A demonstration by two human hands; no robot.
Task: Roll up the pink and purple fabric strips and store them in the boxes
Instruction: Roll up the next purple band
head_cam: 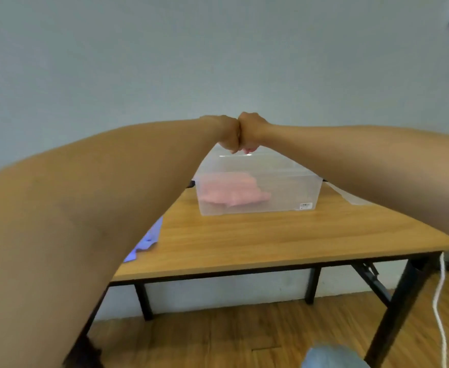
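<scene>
My left hand (pixel 224 134) and my right hand (pixel 251 130) are curled into fists and pressed knuckle to knuckle above the far rim of a clear plastic box (pixel 284 200). No fabric shows in either fist. Pink fabric rolls (pixel 231 192) lie inside the box at its left side. A purple fabric strip (pixel 149 240) lies on the wooden table (pixel 244 243) at the left, mostly hidden behind my left forearm.
Another clear plastic piece (pixel 345 195) shows at the table's right, half hidden by my right forearm. The table's front edge and black folding legs face me. A white cord (pixel 441 301) hangs at the right over the wooden floor.
</scene>
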